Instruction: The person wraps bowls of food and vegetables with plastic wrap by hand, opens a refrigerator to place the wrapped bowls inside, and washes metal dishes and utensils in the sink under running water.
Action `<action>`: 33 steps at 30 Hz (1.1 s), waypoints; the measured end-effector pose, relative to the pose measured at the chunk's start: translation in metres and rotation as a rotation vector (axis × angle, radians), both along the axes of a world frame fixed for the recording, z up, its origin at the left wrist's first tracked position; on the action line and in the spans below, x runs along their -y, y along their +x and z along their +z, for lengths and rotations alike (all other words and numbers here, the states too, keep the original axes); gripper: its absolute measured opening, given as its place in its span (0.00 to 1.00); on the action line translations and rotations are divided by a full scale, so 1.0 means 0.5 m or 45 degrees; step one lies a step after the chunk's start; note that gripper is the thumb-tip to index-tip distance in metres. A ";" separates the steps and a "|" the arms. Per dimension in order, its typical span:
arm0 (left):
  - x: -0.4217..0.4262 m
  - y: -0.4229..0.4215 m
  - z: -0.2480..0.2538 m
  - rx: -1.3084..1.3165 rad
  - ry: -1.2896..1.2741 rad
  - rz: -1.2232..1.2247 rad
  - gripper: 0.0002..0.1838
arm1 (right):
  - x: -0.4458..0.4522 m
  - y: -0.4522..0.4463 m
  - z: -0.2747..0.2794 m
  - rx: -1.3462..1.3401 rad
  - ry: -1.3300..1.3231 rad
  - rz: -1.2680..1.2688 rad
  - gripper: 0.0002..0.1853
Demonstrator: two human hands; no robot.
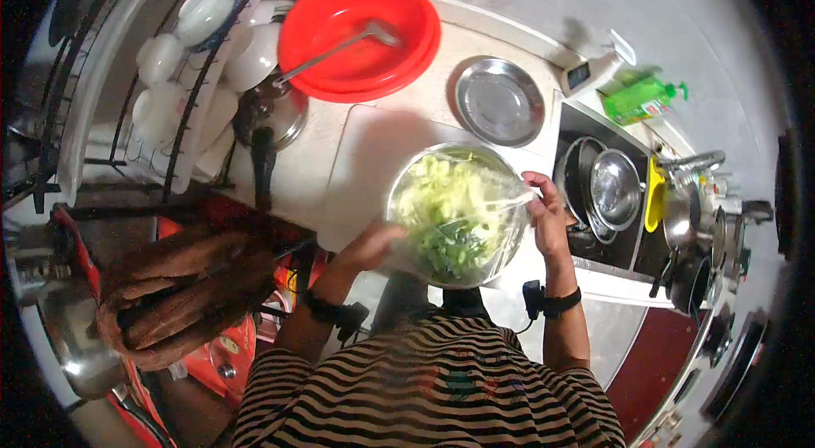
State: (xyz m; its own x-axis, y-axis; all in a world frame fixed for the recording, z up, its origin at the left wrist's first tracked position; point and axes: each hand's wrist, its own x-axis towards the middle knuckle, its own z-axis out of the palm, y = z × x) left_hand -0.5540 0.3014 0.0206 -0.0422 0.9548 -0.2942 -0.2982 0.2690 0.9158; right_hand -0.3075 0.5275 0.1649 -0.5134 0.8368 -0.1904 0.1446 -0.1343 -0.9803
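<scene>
A round metal bowl (392, 209) of cut leafy greens (450, 210), pale yellow to dark green, is close in front of my body at the cutting board's near right. My left hand (372, 246) is closed on the bowl's left rim, its fingers partly smeared. At the right rim my right hand (548, 209) is closed, thumb and fingers pinching a thin whitish thing (512, 201) that reaches over the greens. Blur keeps me from telling whether it is a utensil or clear film. Pale streaks cross the greens.
Behind the bowl lie a white cutting board (352, 168) and an empty metal dish (499, 102). A red basin (340, 15) holds a ladle (340, 49). Left are a lidded pan (272, 117) and a dish rack (199, 83); right are the stove (586, 121) and green bottle (637, 103).
</scene>
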 end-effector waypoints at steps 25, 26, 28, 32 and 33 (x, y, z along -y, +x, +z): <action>-0.084 0.533 0.281 0.155 -0.572 -0.519 0.34 | 0.182 0.630 0.148 0.646 0.778 0.237 0.14; -0.089 0.576 0.276 0.154 -0.573 -0.524 0.34 | 0.201 0.671 0.149 0.768 0.823 0.166 0.13; -0.109 0.688 0.318 0.114 -0.559 -0.663 0.35 | 0.238 0.759 0.152 1.032 0.813 0.096 0.12; -0.150 0.867 0.337 0.009 -0.550 -0.893 0.35 | 0.284 0.919 0.160 1.285 0.600 0.088 0.09; -0.164 0.906 0.336 -0.005 -0.531 -0.969 0.36 | 0.299 0.964 0.158 1.268 0.536 0.078 0.08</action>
